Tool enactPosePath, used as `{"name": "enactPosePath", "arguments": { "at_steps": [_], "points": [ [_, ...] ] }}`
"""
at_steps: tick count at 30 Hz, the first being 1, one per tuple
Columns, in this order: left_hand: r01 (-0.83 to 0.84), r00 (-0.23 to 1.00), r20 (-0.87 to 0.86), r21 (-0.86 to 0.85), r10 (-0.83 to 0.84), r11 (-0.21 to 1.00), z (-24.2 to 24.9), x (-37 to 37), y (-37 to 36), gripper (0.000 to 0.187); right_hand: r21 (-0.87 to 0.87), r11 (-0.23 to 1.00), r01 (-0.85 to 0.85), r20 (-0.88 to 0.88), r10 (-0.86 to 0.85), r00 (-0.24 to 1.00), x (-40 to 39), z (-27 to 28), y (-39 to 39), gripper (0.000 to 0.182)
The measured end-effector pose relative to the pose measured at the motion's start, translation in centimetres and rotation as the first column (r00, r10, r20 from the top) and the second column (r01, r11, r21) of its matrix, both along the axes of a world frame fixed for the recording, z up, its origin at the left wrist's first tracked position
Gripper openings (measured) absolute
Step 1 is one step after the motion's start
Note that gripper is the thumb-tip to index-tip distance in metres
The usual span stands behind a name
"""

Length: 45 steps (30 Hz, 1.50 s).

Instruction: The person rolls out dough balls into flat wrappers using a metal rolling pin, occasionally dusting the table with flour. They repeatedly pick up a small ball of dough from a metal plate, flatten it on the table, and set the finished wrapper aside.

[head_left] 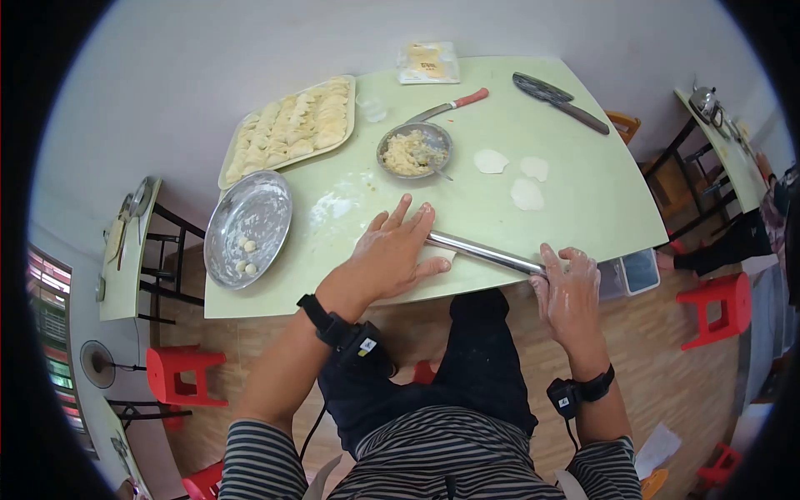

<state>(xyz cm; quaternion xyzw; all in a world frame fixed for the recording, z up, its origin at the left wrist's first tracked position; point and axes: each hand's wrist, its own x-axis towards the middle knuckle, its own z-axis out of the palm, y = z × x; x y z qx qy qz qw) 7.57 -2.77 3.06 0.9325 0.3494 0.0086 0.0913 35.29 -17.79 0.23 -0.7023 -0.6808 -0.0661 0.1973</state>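
My left hand (390, 254) lies with its fingers stretched out, at the left end of a metal rolling pin (487, 252). My right hand (571, 292) closes its thumb and fingers on the pin's right end. A pale piece of dough shows partly beside my left thumb, mostly hidden by hand and pin. Three flat dough wrappers (527, 194) lie beyond the pin. Further back is a metal bowl (383, 163) of yellowish filling (408, 153) with a spoon in it. On the left, a floury metal basin (221, 229) holds several small dough balls (247, 244).
A tray (353, 100) of dumplings (292, 125) stands at the back left. A red-handled knife (442, 108), a packet (428, 63) and a dark-bladed knife (562, 102) lie at the back. Red stools (721, 307) stand around the table (600, 200). Another person (754, 233) is at far right.
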Motion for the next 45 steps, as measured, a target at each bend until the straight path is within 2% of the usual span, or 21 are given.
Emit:
{"name": "enactPosePath", "arguments": {
  "at_steps": [5, 8, 10, 11, 13, 14, 15, 16, 17, 19, 23, 25, 29, 31, 34, 36, 37, 40, 45],
  "points": [
    [-0.017, 0.995, -0.097, -0.016, 0.016, 1.000, -0.1, 1.5, 1.8, 0.093, -0.062, 0.998, 0.029, -0.023, -0.030, 0.999, 0.5, 0.5, 2.1, 0.038],
    [-0.065, 0.997, -0.048, -0.052, 0.062, 0.997, -0.4, 1.8, 2.0, 0.091, -0.069, 0.997, 0.028, -0.049, -0.031, 0.998, 1.0, 0.3, 2.6, 0.028],
    [-0.119, 0.982, 0.133, -0.092, 0.131, 0.989, 0.0, 1.1, 1.0, 0.085, -0.041, 0.998, 0.038, -0.064, -0.041, 0.997, 1.5, -0.1, 2.6, 0.024],
    [-0.111, 0.984, 0.133, -0.091, 0.122, 0.990, -0.1, 0.5, 0.4, 0.085, 0.004, 0.998, 0.058, -0.110, -0.057, 0.992, 1.8, -0.4, 2.3, 0.022],
    [-0.152, 0.939, 0.301, -0.067, 0.165, 0.986, -0.7, -1.0, -1.2, 0.069, 0.043, 0.996, 0.074, -0.154, -0.066, 0.986, 2.5, -1.0, 1.4, 0.020],
    [-0.157, 0.938, 0.300, -0.069, 0.171, 0.985, -1.2, -1.7, -1.6, 0.069, 0.113, 0.992, 0.061, -0.191, -0.039, 0.981, 2.9, -1.5, 0.8, 0.018],
    [-0.105, 0.949, 0.291, -0.076, 0.122, 0.992, -1.8, -2.4, -1.8, 0.059, 0.183, 0.982, 0.045, -0.227, -0.003, 0.974, 2.9, -1.8, 0.4, 0.017],
    [-0.054, 0.956, 0.283, -0.082, 0.075, 0.995, -2.3, -3.0, -2.1, 0.049, 0.184, 0.982, 0.033, -0.226, 0.009, 0.974, 2.7, -1.9, -0.2, 0.017],
    [-0.064, 0.955, 0.284, -0.081, 0.084, 0.995, -2.7, -3.2, -2.5, 0.049, 0.151, 0.987, 0.049, -0.271, -0.006, 0.963, 2.5, -1.9, -0.8, 0.015],
    [-0.087, 0.930, 0.363, 0.044, 0.065, 0.995, -3.4, -2.7, -3.4, 0.033, 0.121, 0.992, 0.028, -0.322, 0.012, 0.947, 2.1, -1.8, -2.1, 0.013],
    [-0.081, 0.929, 0.366, 0.056, 0.055, 0.995, -2.8, -1.8, -5.1, 0.030, 0.096, 0.995, 0.009, -0.442, 0.034, 0.896, 0.3, -2.5, -3.9, 0.015],
    [-0.067, 0.937, 0.346, 0.055, 0.044, 0.996, -1.8, -1.5, -6.1, 0.025, 0.092, 0.996, 0.012, -0.443, 0.030, 0.896, -0.5, -2.5, -4.6, 0.016],
    [-0.090, 0.921, 0.385, 0.069, 0.057, 0.994, -1.5, -1.7, -6.4, 0.022, 0.054, 0.998, -0.020, -0.443, 0.042, 0.896, -1.4, -1.8, -5.1, 0.016],
    [-0.142, 0.884, 0.457, 0.057, 0.100, 0.988, -2.1, -2.0, -6.0, 0.020, 0.043, 0.998, -0.035, -0.431, 0.050, 0.901, -1.5, -1.8, -5.3, 0.016],
    [-0.097, 0.884, 0.463, 0.059, 0.059, 0.994, -2.9, -1.9, -5.4, 0.022, 0.073, 0.997, -0.012, -0.505, 0.048, 0.862, -1.5, -2.3, -5.3, 0.017],
    [-0.061, 0.907, 0.420, 0.105, 0.012, 0.993, -2.8, -1.5, -5.2, 0.023, -0.019, 0.999, 0.034, -0.611, -0.039, 0.791, -1.3, -2.5, -5.5, 0.018],
    [-0.019, 0.927, 0.374, 0.146, -0.038, 0.989, -2.8, -1.3, -5.1, 0.025, -0.018, 0.999, 0.036, -0.609, -0.039, 0.792, -1.4, -2.4, -5.6, 0.018],
    [0.043, 0.927, 0.365, 0.133, -0.089, 0.990, -2.6, -0.7, -5.8, 0.028, -0.033, 0.999, 0.040, -0.585, -0.052, 0.809, -1.7, -2.2, -6.1, 0.018],
    [0.059, 0.916, 0.390, 0.113, -0.099, 0.992, -2.7, -0.6, -6.5, 0.030, 0.003, 1.000, -0.019, -0.513, 0.018, 0.858, -2.3, -0.9, -6.3, 0.016]
  ]
}}
